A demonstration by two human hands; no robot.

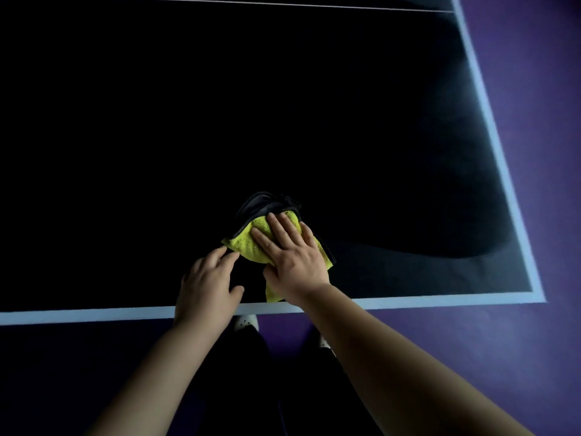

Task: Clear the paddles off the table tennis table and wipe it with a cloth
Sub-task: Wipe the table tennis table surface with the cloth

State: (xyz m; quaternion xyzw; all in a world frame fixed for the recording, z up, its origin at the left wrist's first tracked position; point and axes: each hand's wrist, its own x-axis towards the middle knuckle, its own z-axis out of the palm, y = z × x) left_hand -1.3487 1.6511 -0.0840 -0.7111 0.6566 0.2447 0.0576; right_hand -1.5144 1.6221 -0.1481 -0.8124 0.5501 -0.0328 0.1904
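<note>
A fluffy, short-pile cloth (pixel 251 243), yellow on one face and dark grey on the other with a dark hem, sits bunched on the table tennis table (pixel 188 121), whose dark top looks smooth and matt, taking only a dull, hazy sheen toward 3 o'clock. The pale painted edge line (pixel 94 314) looks flat and without gloss. At 3 o'clock, the purple floor (pixel 534 152) appears smooth with a soft satin finish. At 6 o'clock, a white shoe (pixel 246 322) shows a perforated upper
</note>
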